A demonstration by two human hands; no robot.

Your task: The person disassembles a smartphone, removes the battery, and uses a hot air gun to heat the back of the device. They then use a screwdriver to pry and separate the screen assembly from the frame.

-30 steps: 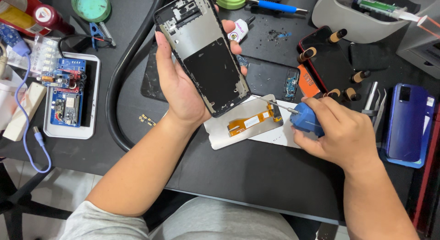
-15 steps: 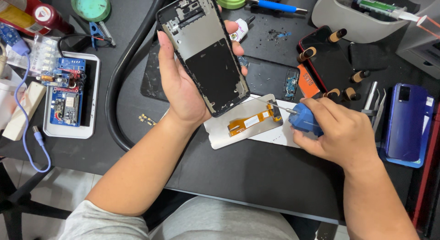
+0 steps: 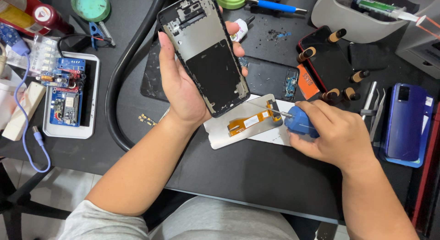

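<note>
While the left hand point(image 3: 183, 91) holds the phone frame point(image 3: 206, 54) upright above the desk point(image 3: 256, 176), fingers wrapped round its edges, the right hand point(image 3: 337, 134) grips a blue screwdriver point(image 3: 300, 122), fingers closed, its tip just by the orange flex cable point(image 3: 250, 121) on the white panel point(image 3: 238, 130). A slip could tear that cable; a loose hold could drop the frame onto it.
</note>
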